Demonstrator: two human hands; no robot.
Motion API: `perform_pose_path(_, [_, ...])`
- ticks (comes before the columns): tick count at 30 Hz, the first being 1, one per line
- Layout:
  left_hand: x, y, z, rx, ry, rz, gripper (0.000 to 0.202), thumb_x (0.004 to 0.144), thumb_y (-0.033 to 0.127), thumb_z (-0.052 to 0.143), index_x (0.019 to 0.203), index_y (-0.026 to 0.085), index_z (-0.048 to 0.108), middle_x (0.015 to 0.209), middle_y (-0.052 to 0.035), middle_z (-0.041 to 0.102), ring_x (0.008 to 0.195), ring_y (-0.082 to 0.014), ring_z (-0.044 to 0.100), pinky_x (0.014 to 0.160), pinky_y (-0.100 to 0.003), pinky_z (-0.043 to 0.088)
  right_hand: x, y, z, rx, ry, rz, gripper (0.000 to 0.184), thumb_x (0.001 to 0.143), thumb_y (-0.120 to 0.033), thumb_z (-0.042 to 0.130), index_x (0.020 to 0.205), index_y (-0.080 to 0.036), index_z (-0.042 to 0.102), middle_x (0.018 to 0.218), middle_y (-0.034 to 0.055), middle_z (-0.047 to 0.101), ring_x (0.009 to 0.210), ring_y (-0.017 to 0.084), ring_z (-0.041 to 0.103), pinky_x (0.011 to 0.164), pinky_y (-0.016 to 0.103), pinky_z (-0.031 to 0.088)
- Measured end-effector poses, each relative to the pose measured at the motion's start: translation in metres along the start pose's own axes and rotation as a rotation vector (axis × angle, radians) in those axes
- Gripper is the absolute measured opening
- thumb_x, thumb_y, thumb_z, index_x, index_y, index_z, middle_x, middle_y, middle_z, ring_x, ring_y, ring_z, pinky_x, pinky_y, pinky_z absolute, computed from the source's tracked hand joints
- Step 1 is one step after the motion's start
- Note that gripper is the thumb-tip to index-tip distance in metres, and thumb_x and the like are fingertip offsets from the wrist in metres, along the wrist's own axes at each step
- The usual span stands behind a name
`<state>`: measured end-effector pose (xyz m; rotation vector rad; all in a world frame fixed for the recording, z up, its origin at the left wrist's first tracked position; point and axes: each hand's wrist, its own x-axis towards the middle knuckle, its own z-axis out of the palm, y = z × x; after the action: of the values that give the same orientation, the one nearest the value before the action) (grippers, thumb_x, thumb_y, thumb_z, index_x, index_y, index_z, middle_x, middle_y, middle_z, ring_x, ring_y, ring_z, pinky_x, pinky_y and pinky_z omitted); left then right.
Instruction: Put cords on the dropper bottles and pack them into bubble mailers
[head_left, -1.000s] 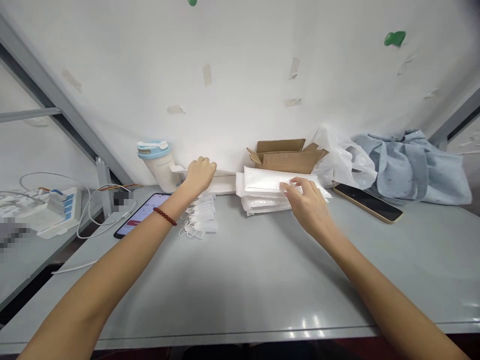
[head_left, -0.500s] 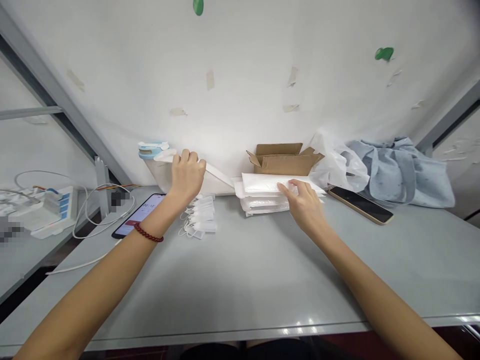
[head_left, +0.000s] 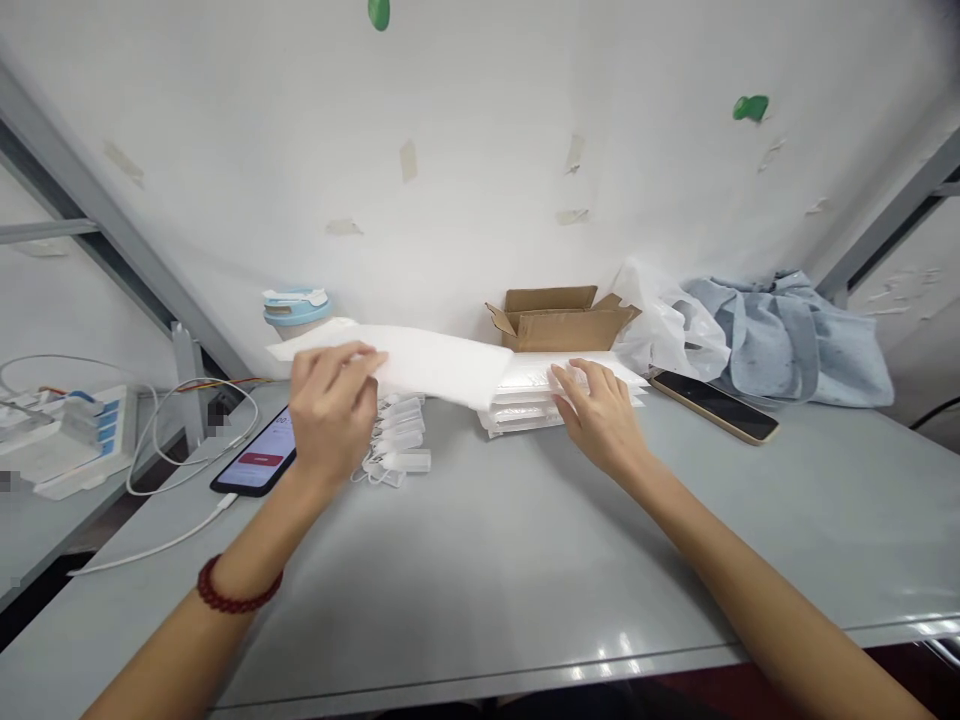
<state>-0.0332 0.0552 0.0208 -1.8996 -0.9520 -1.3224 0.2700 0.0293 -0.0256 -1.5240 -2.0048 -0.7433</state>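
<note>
My left hand (head_left: 330,410), with a red bead bracelet on the wrist, pinches the left end of a long white padded pouch (head_left: 427,362) and holds it lifted above the grey table (head_left: 480,560). Under the pouch lie several small white tagged pieces (head_left: 397,440). My right hand (head_left: 600,415) rests with fingers spread on a stack of white padded pouches (head_left: 525,400) at the back of the table.
An open cardboard box (head_left: 559,317) stands behind the stack. A white plastic bag (head_left: 667,325), a blue cloth (head_left: 787,330) and a dark phone (head_left: 712,405) lie at the right. A lit phone (head_left: 259,465) with cable and a blue-lidded cup (head_left: 296,310) are at the left.
My left hand has pulled the white pouch away from the wall, towards me and upward. My right hand has stayed on the stack, shifting slightly.
</note>
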Motion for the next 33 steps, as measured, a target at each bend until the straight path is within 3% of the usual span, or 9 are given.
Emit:
perform_pose_path(5, [-0.029, 0.028, -0.010, -0.264, 0.007, 0.033, 0.032, 0.077, 0.000, 0.056, 0.098, 0.023, 0.066, 0.094, -0.0055, 0.066, 0.086, -0.0194, 0.061, 0.074, -0.035, 0.049, 0.000, -0.020, -0.015, 0.151, 0.069, -0.156, 0.041, 0.088, -0.024, 0.050, 0.127, -0.013, 0.043, 0.120, 0.0212, 0.051, 0.112, 0.031, 0.047, 0.086, 0.046, 0.043])
perform_pose_path(11, [-0.034, 0.044, -0.019, -0.374, -0.052, 0.172, 0.032, 0.079, 0.002, 0.055, 0.105, 0.019, 0.062, 0.096, -0.0086, 0.061, 0.089, -0.0202, 0.059, 0.071, -0.035, 0.051, -0.010, -0.049, -0.033, 0.509, 0.070, -0.273, 0.054, 0.089, -0.012, 0.044, 0.139, -0.023, 0.029, 0.124, 0.0159, 0.050, 0.118, 0.027, 0.046, 0.091, 0.046, 0.043])
perform_pose_path(14, [-0.035, 0.047, -0.023, -0.280, -0.086, 0.269, 0.027, 0.080, 0.006, 0.057, 0.104, 0.019, 0.062, 0.093, -0.0079, 0.062, 0.086, -0.0192, 0.057, 0.070, -0.034, 0.049, -0.014, -0.053, -0.041, 0.775, -0.095, -0.147, 0.049, 0.091, -0.016, 0.040, 0.137, -0.029, 0.035, 0.124, 0.0100, 0.054, 0.113, 0.023, 0.053, 0.090, 0.041, 0.046])
perform_pose_path(18, [-0.037, 0.054, -0.030, -0.228, -0.115, 0.373, 0.022, 0.081, 0.009, 0.057, 0.101, 0.016, 0.064, 0.087, -0.0064, 0.064, 0.081, -0.0169, 0.056, 0.068, -0.031, 0.045, -0.008, -0.045, -0.052, 1.218, -0.403, 0.129, 0.041, 0.087, -0.030, 0.052, 0.128, -0.032, 0.048, 0.129, 0.0039, 0.055, 0.111, 0.023, 0.056, 0.091, 0.041, 0.047])
perform_pose_path(22, [-0.034, 0.064, -0.038, -0.279, -0.182, 0.473, 0.021, 0.081, 0.011, 0.057, 0.100, 0.012, 0.066, 0.085, -0.0074, 0.065, 0.081, -0.0177, 0.055, 0.068, -0.032, 0.043, 0.001, -0.035, -0.057, 1.500, -0.674, 0.521, 0.044, 0.095, -0.043, 0.030, 0.132, -0.026, 0.045, 0.106, 0.0092, 0.066, 0.087, 0.021, 0.066, 0.073, 0.038, 0.055])
perform_pose_path(24, [-0.034, 0.069, -0.041, -0.305, -0.232, 0.525, 0.022, 0.082, 0.013, 0.055, 0.101, 0.011, 0.065, 0.087, -0.0076, 0.065, 0.083, -0.0181, 0.055, 0.068, -0.032, 0.042, 0.002, -0.035, -0.055, 1.536, -0.772, 0.540, 0.045, 0.093, -0.046, 0.036, 0.130, -0.024, 0.047, 0.097, 0.0089, 0.068, 0.081, 0.020, 0.067, 0.068, 0.035, 0.055])
perform_pose_path(27, [-0.034, 0.078, -0.041, -0.287, -0.325, 0.574, 0.024, 0.084, 0.011, 0.050, 0.102, 0.008, 0.065, 0.091, -0.0083, 0.066, 0.086, -0.0195, 0.055, 0.070, -0.033, 0.041, 0.000, -0.040, -0.049, 1.486, -0.838, 0.423, 0.042, 0.088, -0.040, 0.048, 0.127, -0.022, 0.050, 0.091, 0.0056, 0.069, 0.078, 0.020, 0.066, 0.067, 0.034, 0.054])
perform_pose_path(30, [-0.035, 0.084, -0.035, -0.329, -0.412, 0.547, 0.023, 0.088, 0.023, 0.049, 0.095, 0.009, 0.065, 0.088, -0.0085, 0.067, 0.084, -0.0203, 0.056, 0.071, -0.035, 0.042, -0.003, -0.045, -0.042, 1.245, -0.705, 0.274, 0.030, 0.090, -0.029, 0.045, 0.115, -0.021, 0.060, 0.092, 0.0040, 0.070, 0.082, 0.021, 0.064, 0.074, 0.037, 0.051])
perform_pose_path(33, [-0.035, 0.082, -0.029, -0.458, -0.470, 0.389, 0.038, 0.088, 0.046, 0.046, 0.087, 0.013, 0.065, 0.081, -0.0092, 0.067, 0.081, -0.0220, 0.057, 0.069, -0.036, 0.044, -0.006, -0.047, -0.038, 0.985, -0.579, 0.164, 0.029, 0.090, -0.021, 0.040, 0.102, -0.023, 0.067, 0.089, 0.0027, 0.070, 0.083, 0.022, 0.063, 0.075, 0.038, 0.049])
